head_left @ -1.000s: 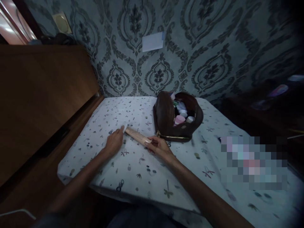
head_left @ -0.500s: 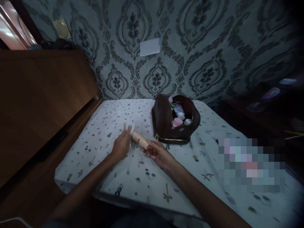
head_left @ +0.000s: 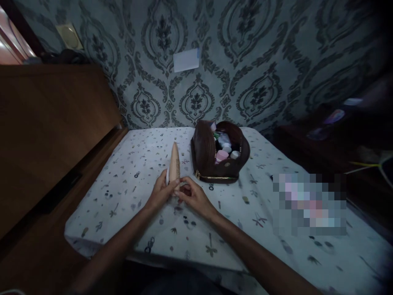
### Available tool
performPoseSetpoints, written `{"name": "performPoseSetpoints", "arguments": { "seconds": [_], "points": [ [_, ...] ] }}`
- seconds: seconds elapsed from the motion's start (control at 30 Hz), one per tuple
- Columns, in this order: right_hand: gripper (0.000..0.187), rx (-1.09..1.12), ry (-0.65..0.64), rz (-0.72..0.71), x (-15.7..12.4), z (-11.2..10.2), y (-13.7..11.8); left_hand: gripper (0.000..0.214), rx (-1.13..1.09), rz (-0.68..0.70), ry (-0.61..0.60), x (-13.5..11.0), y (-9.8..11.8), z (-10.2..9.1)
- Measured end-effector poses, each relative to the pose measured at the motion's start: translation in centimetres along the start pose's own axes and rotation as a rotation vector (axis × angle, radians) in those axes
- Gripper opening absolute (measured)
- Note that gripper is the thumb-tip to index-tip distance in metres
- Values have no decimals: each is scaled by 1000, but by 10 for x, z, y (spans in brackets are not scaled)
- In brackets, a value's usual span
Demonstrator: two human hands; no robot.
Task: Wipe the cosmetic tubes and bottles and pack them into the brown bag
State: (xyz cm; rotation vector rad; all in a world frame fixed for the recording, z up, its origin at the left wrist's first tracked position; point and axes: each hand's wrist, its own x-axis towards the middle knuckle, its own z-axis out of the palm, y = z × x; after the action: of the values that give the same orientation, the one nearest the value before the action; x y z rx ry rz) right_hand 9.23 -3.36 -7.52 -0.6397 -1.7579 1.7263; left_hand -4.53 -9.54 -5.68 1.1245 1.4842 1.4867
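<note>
A peach-coloured cosmetic tube [head_left: 175, 166] stands upright over the patterned white bedsheet [head_left: 129, 180], narrow end up. My left hand [head_left: 161, 192] wraps its fingers round the tube's lower part, a white bit showing beside the fingers. Facing it, my right hand [head_left: 193, 197] pinches the tube's base with closed fingers. Just right of the tube sits an open dark brown toiletry bag [head_left: 205, 153] with several small jars and bottles inside.
A wooden headboard or cabinet [head_left: 52, 127] runs along the left edge of the bed. Patterned wallpaper [head_left: 260, 69] with a pale paper slip [head_left: 186, 60] rises behind. A blurred patch [head_left: 310, 203] lies on the sheet at right; dark furniture stands beyond it.
The tube lay flat between my hands a second ago; it now stands upright. Both hands have drawn together at its base.
</note>
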Motion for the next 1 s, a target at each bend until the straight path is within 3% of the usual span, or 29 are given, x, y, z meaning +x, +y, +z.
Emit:
{"name": "performPoseSetpoints", "arguments": {
  "seconds": [0.1,0.2,0.27,0.4,0.53,0.7,0.77,0.87,1.0],
  "points": [
    [47,-14,71,-19,2,-7,-5,47,272,187,-150,-4,12,-19],
    [59,164,159,-2,5,-13,-6,51,550,303,-297,-14,16,-35],
    [59,295,186,48,6,-14,-6,50,715,368,-285,-20,14,-41],
    [46,439,200,88,4,-10,-11,49,870,440,-83,-22,2,-44],
    [47,420,215,4,0,-7,-15,47,689,340,74,-17,-5,-40],
    [54,283,216,-77,-4,-8,-16,52,101,-139,89,-15,2,-26],
    [56,222,212,-96,-6,-8,-15,51,-122,-263,106,-16,6,-20],
    [58,164,207,-122,-7,-7,-11,48,-286,-315,112,-18,8,-13],
    [52,86,182,-165,-9,-3,-3,47,-301,-277,74,-21,-5,-8]
  ]
}}
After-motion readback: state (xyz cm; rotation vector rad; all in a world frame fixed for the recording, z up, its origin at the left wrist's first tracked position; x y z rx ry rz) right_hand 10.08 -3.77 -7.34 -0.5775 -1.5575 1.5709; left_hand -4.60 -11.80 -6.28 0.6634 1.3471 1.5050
